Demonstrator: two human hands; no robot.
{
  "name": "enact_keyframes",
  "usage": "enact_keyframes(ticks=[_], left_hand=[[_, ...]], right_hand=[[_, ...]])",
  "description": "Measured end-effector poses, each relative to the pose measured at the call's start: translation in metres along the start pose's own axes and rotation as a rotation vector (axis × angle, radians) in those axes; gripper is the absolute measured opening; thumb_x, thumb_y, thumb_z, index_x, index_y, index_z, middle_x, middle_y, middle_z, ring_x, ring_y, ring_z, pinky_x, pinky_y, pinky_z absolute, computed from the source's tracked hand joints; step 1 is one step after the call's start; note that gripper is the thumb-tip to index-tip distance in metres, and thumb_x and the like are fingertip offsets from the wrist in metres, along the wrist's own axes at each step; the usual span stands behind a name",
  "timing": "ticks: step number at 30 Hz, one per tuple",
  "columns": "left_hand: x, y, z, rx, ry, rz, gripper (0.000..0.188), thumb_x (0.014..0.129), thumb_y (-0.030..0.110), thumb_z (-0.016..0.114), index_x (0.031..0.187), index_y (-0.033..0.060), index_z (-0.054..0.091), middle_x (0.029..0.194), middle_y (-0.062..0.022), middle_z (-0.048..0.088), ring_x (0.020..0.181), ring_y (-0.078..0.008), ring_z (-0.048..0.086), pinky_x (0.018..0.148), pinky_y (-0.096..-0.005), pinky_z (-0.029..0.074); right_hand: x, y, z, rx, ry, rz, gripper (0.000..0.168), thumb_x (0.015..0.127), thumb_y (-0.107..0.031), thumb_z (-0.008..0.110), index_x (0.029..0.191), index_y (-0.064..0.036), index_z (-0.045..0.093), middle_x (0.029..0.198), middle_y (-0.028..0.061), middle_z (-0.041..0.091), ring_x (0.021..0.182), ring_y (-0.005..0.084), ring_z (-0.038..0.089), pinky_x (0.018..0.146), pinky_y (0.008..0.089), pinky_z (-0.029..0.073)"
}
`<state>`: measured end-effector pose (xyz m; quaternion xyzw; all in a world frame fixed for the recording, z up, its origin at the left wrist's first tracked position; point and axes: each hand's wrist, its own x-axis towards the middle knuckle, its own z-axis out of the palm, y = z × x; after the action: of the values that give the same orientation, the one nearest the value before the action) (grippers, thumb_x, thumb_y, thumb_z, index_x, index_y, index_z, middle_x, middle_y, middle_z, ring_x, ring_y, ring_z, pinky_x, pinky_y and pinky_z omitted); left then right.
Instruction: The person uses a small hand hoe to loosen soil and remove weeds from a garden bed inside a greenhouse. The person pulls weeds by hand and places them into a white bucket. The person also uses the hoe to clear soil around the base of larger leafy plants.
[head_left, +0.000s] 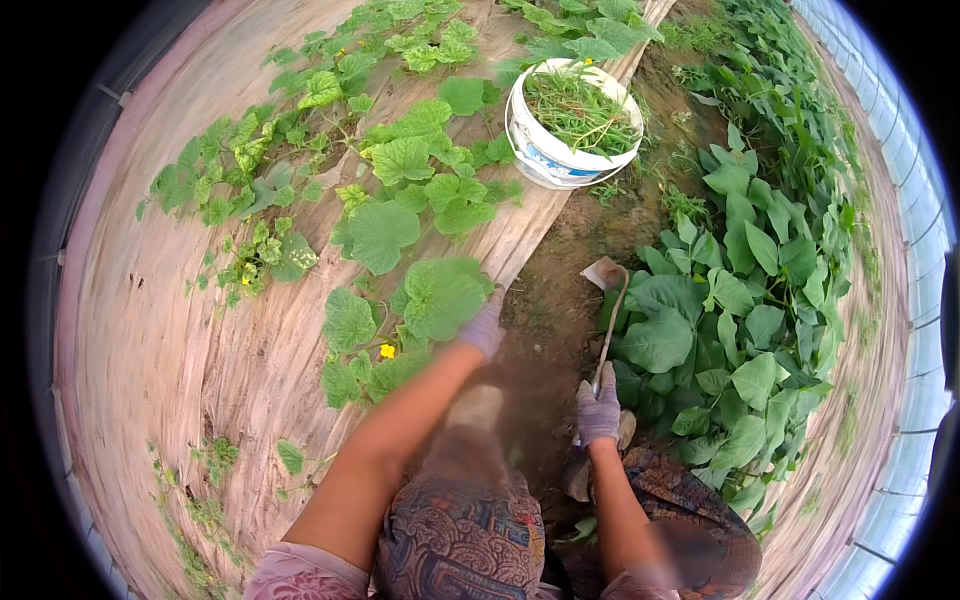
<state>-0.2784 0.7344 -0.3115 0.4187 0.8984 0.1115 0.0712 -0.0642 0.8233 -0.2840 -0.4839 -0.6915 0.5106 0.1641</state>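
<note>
My right hand, in a pale purple glove, is closed around the lower part of a small hand hoe. The hoe's curved neck runs up to a flat, soil-stained blade over the bare soil. My left hand, gloved alike, reaches to the edge of the plastic ground sheet, beside a broad vine leaf. The leaf partly covers its fingers, so their hold cannot be made out. Beyond both hands a white plastic bucket with a wire handle holds pulled grass and weeds.
Vines with yellow flowers spread over the ground sheet on the left. Dense leafy plants border the soil strip on the right. Grassy weeds grow near the bucket. My knees in patterned cloth are close below my hands.
</note>
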Motion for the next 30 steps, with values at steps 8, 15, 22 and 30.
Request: enact_keyframes(ticks=[8,15,22,30], left_hand=[[0.023,-0.049,-0.021,-0.084,-0.117,-0.325,0.037,0.08,0.026,0.054,0.11,0.0058,0.052,0.096,-0.0185,0.058,0.089,-0.0303,0.055,0.081,-0.0367,0.04],[0.045,-0.078,-0.015,-0.606,0.054,-0.522,0.041,0.07,0.008,0.058,0.11,0.0041,0.053,0.092,-0.0125,0.059,0.078,-0.0223,0.056,0.071,-0.0302,0.045],[0.052,-0.082,-0.022,-0.781,0.067,-0.544,0.045,0.065,-0.001,0.056,0.11,0.0008,0.052,0.097,-0.0129,0.059,0.084,-0.0207,0.056,0.076,-0.0279,0.044],[0.049,-0.088,0.004,-0.933,0.063,-0.539,0.046,0.065,-0.009,0.052,0.111,-0.0026,0.05,0.102,-0.0144,0.057,0.09,-0.0222,0.057,0.08,-0.0285,0.044]], right_hand=[[0.072,-0.008,0.004,-0.005,-0.061,0.233,0.055,0.082,-0.016,0.051,0.13,-0.002,0.028,0.121,0.0163,0.045,0.105,0.022,0.046,0.086,0.0292,0.038],[0.111,-0.05,0.039,-0.116,-0.062,0.246,0.057,0.084,-0.017,0.046,0.134,-0.022,0.02,0.1,0.0078,0.052,0.061,0.0233,0.053,0.052,0.0344,0.049],[-0.057,0.0,0.03,-0.608,-0.514,0.217,0.064,0.083,-0.021,0.047,0.136,-0.022,0.011,0.093,0.0268,0.056,0.089,0.0415,0.053,0.076,0.0409,0.043],[0.045,-0.06,0.048,-0.138,-0.173,0.225,0.055,0.085,-0.017,0.046,0.134,-0.014,0.021,0.095,0.0194,0.057,0.074,0.0296,0.058,0.066,0.0334,0.045]])
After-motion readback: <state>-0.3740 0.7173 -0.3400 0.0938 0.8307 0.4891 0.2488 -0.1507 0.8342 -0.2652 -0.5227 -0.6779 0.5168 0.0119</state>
